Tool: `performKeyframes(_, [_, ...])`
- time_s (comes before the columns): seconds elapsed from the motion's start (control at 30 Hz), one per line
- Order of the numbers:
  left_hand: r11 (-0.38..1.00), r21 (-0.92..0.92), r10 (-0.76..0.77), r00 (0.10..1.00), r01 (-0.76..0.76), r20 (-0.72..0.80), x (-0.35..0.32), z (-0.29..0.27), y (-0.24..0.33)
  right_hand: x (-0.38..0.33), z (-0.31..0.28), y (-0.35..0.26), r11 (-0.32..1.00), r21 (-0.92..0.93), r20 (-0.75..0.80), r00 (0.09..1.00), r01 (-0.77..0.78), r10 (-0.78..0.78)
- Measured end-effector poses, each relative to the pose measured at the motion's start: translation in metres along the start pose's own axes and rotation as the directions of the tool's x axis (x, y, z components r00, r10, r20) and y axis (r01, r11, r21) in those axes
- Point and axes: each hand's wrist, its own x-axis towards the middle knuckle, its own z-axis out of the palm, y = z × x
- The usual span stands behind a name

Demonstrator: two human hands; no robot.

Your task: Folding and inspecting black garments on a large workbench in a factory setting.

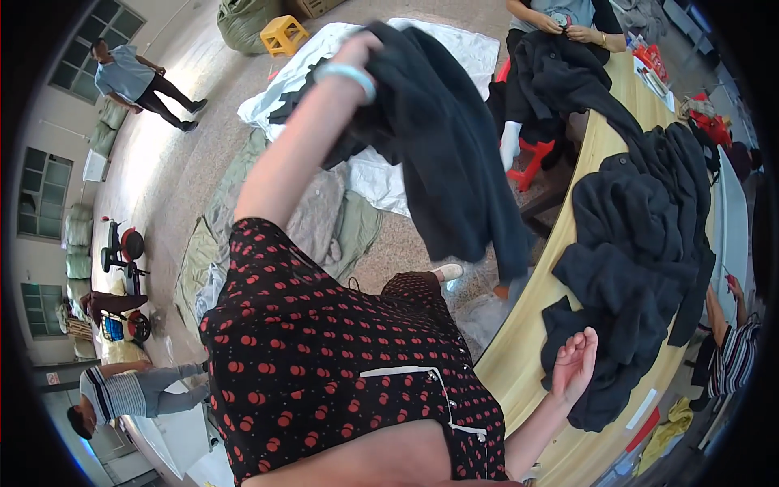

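The left hand point(361, 49) is raised high over the floor, off the bench's left edge, its fingers closed on a dark garment point(442, 146) that hangs from the grip in long folds. A pale bangle point(347, 75) sits on that wrist. The garment's lower hem drops to just above the bench's left edge, near a white shoe point(447, 272).

The right hand point(574, 363) rests open near the bench's near edge, palm up, fingers point(586, 341) loosely curled and holding nothing. It lies at the near end of a pile point(641, 243) of dark garments, touching or just beside its lowest fold; which, I cannot tell. The pile runs along the middle of the wooden bench point(519, 357) toward its far end.

At the far end a seated person point(560, 16) works with both hands on another dark garment. A red stool point(531, 158) stands just off the bench's left edge beside that person. At the right edge, another person's arm in a striped sleeve point(734, 357) shows.

On the floor left of the bench lie a white sheet point(381, 178) and green sacking point(357, 231). A yellow stool point(284, 34) stands beyond them.
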Motion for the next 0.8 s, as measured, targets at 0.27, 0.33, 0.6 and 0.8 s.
performKeyframes(0.27, [0.97,0.154,0.193,0.981,-0.189,-0.012,0.199,-0.022,0.073,0.06,-0.027,0.015,0.984,-0.152,-0.377,0.926,-0.09,0.026])
performKeyframes(0.33, [0.993,0.101,-0.069,0.998,0.068,0.008,0.27,-0.083,0.034,0.075,-0.046,0.01,0.941,-0.312,-0.48,0.877,-0.13,-0.038])
performKeyframes(0.6, [0.484,0.699,-0.689,0.722,0.526,-0.066,0.17,0.023,-0.319,0.095,-0.105,-0.065,-0.341,-0.787,-0.028,0.582,-0.514,-0.813])
performKeyframes(0.8, [0.237,0.971,-0.917,0.337,0.027,0.214,0.011,0.122,-0.439,0.069,-0.138,-0.062,0.068,-0.807,-0.447,0.532,-0.586,-0.72])
